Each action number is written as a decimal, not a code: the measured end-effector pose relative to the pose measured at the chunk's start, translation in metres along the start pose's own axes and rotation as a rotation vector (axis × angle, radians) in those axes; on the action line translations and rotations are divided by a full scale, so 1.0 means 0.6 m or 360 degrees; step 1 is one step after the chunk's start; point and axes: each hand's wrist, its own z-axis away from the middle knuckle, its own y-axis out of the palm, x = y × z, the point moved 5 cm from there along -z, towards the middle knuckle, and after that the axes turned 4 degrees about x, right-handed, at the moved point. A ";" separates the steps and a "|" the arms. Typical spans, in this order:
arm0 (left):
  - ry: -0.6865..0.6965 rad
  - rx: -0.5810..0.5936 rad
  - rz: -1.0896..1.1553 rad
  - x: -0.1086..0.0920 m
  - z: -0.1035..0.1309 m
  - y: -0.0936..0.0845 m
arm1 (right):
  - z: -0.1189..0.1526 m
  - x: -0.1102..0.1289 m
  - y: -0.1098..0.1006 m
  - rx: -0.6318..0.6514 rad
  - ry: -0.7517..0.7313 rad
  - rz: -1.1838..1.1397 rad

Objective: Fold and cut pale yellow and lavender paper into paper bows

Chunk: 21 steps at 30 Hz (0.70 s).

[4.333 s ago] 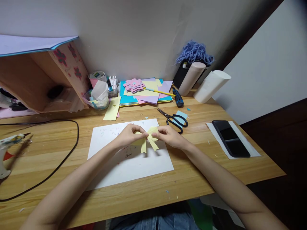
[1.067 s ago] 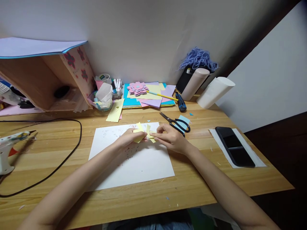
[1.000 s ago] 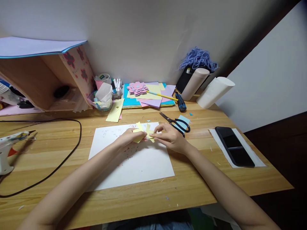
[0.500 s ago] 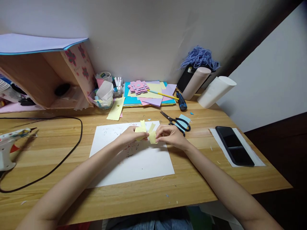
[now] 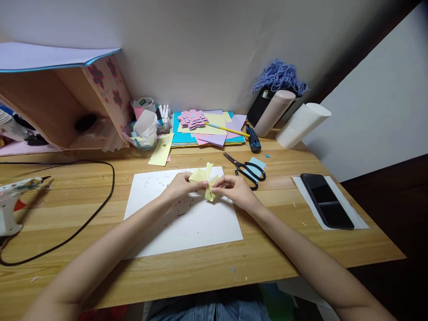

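Observation:
Between my fingers is a yellow paper flower-like shape with several petals spread out, held above a marked white sheet. My left hand pinches it from the left, thumb near its centre. My right hand pinches it from the right, fingertips at the centre, partly covering the petals. Black-handled scissors lie just beyond my right hand, partly over a light blue paper piece.
A white glue gun with a black cord lies at the left. Coloured papers with a pink paper flower are at the back, beside a blue cutter. A phone rests at the right.
The two yellow paper pieces, apart before, now meet at the middle. My right hand has come slightly left, toward my left hand.

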 end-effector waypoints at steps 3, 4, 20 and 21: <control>-0.0003 0.0033 0.0017 0.001 0.001 0.004 | 0.003 -0.001 0.002 -0.0010 0.0003 0.0009; -0.0003 0.0034 0.0018 0.001 0.002 0.005 | 0.004 -0.001 0.003 -0.0010 0.0008 0.0015; 0.0240 -0.0211 -0.0212 -0.027 0.014 0.009 | 0.009 0.004 -0.001 -0.0183 -0.0014 0.0054; 0.0262 -0.0219 -0.0184 -0.029 0.015 0.010 | 0.009 0.004 -0.002 -0.0190 -0.0023 0.0061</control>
